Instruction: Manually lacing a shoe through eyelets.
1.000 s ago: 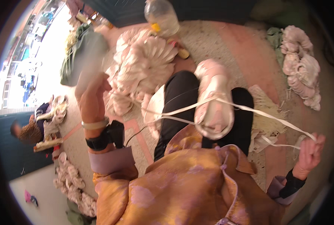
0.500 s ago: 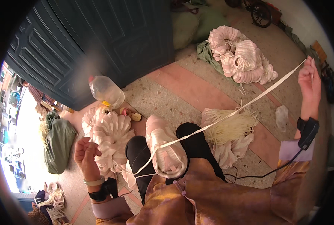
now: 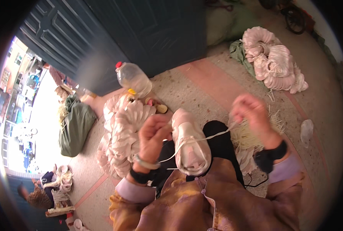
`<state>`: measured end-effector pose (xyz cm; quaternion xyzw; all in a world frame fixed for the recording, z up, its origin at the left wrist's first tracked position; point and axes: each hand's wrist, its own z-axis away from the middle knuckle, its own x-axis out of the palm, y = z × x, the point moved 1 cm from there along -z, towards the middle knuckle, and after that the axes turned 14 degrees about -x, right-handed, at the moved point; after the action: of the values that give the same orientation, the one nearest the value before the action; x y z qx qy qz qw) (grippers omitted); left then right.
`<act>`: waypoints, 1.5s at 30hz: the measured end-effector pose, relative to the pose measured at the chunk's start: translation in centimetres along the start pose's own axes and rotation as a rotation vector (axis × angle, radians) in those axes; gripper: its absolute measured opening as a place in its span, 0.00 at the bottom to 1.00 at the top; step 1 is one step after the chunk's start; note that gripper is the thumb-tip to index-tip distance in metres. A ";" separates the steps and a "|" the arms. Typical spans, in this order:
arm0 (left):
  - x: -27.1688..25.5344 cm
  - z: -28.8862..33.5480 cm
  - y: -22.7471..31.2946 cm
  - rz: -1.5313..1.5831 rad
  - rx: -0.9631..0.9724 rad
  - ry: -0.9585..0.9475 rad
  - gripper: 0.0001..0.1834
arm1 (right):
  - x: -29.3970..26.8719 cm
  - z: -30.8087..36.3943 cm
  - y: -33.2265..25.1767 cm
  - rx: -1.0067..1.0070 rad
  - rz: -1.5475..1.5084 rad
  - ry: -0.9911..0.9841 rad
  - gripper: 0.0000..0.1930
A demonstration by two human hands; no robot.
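A pale pink shoe rests between my knees, its toe pointing away from me and its opening toward me. A cream shoelace runs from its upper to the right, up to my right hand, whose fingers are pinched on it, somewhat blurred. My left hand hovers close beside the shoe's left side, fingers curled together; what they hold, if anything, is hidden. Another stretch of lace hangs from the shoe below the left hand. A bundle of loose cream laces lies on the floor behind my right hand.
Stacked pink shoe parts lie at the left, near a clear plastic jug with a red cap. More bundled shoe parts lie at the far right. A green sack stands by the doorway, beside a dark panelled door.
My right hand has come back from far right toward the shoe, and the long taut lace is now short and slacker. My left hand has moved right, beside the shoe. The view has shifted.
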<state>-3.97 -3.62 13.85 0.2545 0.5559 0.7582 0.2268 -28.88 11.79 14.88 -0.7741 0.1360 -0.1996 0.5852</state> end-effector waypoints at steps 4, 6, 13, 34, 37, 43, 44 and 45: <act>1.3 -0.9 -2.9 0.135 -0.080 -0.093 0.09 | 6.7 1.3 7.2 -0.176 0.214 -0.164 0.05; 1.3 -0.8 -3.9 0.159 -0.100 -0.107 0.10 | 8.4 1.6 8.1 -0.076 0.121 -0.156 0.06; 1.4 -0.4 -5.8 0.195 -0.196 -0.173 0.15 | 9.9 2.2 7.8 0.217 -0.202 -0.116 0.09; -3.3 0.4 -7.8 -0.295 -0.136 -0.338 0.20 | 7.6 -1.0 3.6 -0.068 0.043 -0.019 0.04; -6.0 1.6 -7.5 -0.231 -0.185 -0.193 0.19 | 5.8 -5.7 -1.1 -0.226 0.148 -0.023 0.07; -7.7 1.8 -7.2 -0.258 -0.083 -0.139 0.19 | 3.2 -12.4 -12.5 -0.399 0.137 -0.541 0.13; -8.4 2.0 -7.8 -0.235 -0.098 -0.117 0.19 | 6.1 -12.2 -12.0 -0.403 0.130 -0.543 0.13; -9.1 2.3 -8.2 -0.179 -0.137 -0.074 0.17 | 9.2 -11.9 -12.0 -0.407 0.123 -0.544 0.13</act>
<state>5.00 -5.31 5.33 0.2159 0.5143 0.7612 0.3308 -26.57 0.93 30.59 -0.8901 0.0587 0.0809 0.4447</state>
